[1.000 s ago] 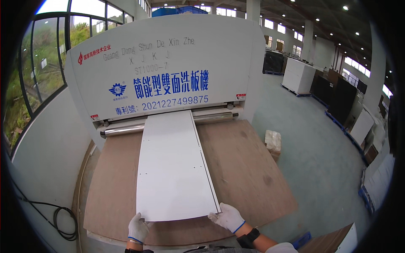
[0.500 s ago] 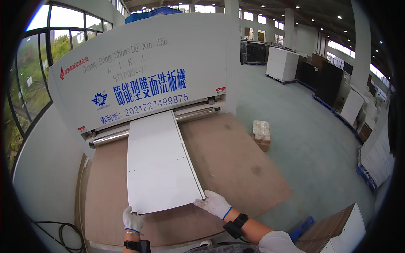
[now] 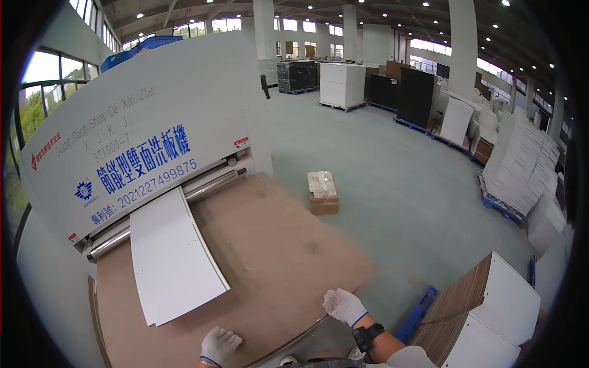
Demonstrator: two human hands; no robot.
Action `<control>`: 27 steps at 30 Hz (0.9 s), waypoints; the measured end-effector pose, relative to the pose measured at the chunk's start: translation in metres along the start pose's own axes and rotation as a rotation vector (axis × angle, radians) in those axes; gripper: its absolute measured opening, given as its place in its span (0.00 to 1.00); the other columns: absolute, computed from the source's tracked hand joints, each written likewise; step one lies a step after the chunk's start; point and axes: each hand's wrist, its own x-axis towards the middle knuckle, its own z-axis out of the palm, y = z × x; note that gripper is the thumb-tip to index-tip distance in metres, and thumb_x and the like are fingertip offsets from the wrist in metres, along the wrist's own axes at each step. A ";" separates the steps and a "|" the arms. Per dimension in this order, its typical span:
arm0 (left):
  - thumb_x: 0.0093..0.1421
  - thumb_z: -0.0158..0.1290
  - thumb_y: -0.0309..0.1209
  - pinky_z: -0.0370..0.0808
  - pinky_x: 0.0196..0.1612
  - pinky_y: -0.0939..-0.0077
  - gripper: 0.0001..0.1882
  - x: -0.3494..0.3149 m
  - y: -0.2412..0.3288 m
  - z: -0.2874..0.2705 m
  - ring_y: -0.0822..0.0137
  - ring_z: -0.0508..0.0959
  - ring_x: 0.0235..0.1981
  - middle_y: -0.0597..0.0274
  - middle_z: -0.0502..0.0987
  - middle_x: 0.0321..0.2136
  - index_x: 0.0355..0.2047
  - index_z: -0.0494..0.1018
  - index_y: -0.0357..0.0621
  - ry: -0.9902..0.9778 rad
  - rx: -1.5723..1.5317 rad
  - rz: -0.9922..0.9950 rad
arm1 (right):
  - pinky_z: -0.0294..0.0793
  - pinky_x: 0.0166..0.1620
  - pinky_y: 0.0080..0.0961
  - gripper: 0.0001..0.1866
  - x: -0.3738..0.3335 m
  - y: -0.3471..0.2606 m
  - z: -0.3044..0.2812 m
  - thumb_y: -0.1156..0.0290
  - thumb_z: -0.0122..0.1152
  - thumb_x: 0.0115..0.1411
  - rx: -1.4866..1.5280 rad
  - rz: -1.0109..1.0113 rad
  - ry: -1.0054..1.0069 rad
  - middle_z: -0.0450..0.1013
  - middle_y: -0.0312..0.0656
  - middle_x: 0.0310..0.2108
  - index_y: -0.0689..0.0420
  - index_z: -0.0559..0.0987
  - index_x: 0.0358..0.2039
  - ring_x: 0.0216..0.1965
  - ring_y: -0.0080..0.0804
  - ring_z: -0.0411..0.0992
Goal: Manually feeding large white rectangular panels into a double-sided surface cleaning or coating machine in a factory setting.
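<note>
In the head view, the only one I am having, I am taking the white machine as my landmark. The white panel is lying over the brown table in front of the machine, and its far end is hiding at the metal roller, below the machine's front cover. I am judging that this panel is already set at the machine but is lying only partly inside; its near part is showing outside. Whether the roller is turning, I cannot tell.

I am seeing both gloved hands without any load and apart from the panel. The left hand is hanging on the side of the panel away from the machine, its fingers loosely parting. The right hand is hovering by the table edge farthest from the machine, its fingers loosely bending, not pinching anything.

To the right of the machine, beyond the table, a stack of similar panels is standing; whether these are waiting or finished, I cannot tell.
</note>
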 end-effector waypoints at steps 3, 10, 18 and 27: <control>0.66 0.40 0.35 0.66 0.54 0.45 0.15 0.065 -0.066 0.057 0.43 0.67 0.49 0.44 0.63 0.51 0.43 0.62 0.33 0.780 0.414 0.091 | 0.77 0.40 0.42 0.16 -0.031 -0.038 -0.036 0.61 0.48 0.64 0.087 -0.178 0.106 0.73 0.48 0.38 0.61 0.72 0.41 0.35 0.44 0.73; 0.60 0.48 0.29 0.74 0.32 0.68 0.12 0.168 -0.162 0.051 0.62 0.74 0.30 0.54 0.72 0.35 0.44 0.65 0.40 0.107 0.521 -0.163 | 0.76 0.41 0.42 0.18 -0.120 -0.118 -0.152 0.60 0.49 0.64 0.221 -0.497 0.245 0.71 0.47 0.42 0.61 0.69 0.46 0.38 0.43 0.72; 0.56 0.53 0.33 0.73 0.31 0.72 0.14 0.250 -0.276 0.095 0.65 0.75 0.27 0.56 0.74 0.29 0.41 0.69 0.40 0.268 2.106 0.187 | 0.75 0.28 0.36 0.12 -0.245 -0.203 -0.276 0.68 0.52 0.60 0.002 -0.885 0.665 0.71 0.40 0.24 0.60 0.72 0.42 0.23 0.36 0.71; 0.51 0.55 0.33 0.72 0.40 0.59 0.18 0.271 -0.319 0.100 0.52 0.74 0.39 0.53 0.70 0.39 0.42 0.68 0.42 0.162 2.965 0.231 | 0.71 0.46 0.40 0.17 -0.365 -0.298 -0.281 0.59 0.57 0.53 -1.077 -0.696 2.025 0.74 0.51 0.38 0.59 0.79 0.37 0.42 0.48 0.73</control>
